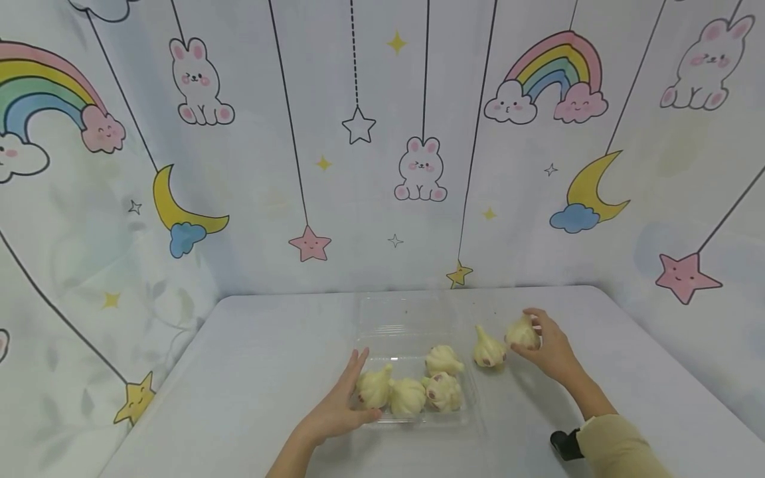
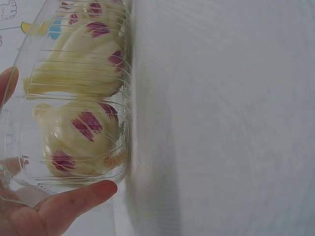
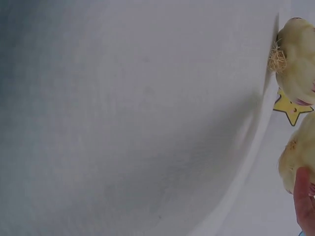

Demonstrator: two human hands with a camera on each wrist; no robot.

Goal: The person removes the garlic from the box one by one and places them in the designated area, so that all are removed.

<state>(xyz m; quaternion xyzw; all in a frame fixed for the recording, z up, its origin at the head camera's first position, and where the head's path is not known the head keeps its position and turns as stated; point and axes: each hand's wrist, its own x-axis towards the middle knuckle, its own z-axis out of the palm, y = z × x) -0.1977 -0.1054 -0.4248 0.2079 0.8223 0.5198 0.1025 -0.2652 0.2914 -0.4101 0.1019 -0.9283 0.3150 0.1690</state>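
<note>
My right hand (image 1: 552, 352) pinches a garlic bulb (image 1: 522, 333) between thumb and fingers, at the right of the table. Close to its left, another garlic bulb (image 1: 489, 348) sits on the white tabletop with its stem up. In the right wrist view the held bulb (image 3: 298, 152) shows its root end. A clear plastic box (image 1: 418, 419) with its lid raised holds several garlic bulbs (image 1: 408, 397). My left hand (image 1: 337, 408) rests along the box's left side, thumb by the near corner. Through the clear wall, the left wrist view shows purple-streaked bulbs (image 2: 81, 137).
The box's clear lid (image 1: 406, 315) lies back toward the rear edge of the white table (image 1: 257, 372). A cloth backdrop (image 1: 370, 192) with rabbits, stars and rainbows hangs behind and at both sides. A black strap piece (image 1: 566, 445) sits at the right cuff.
</note>
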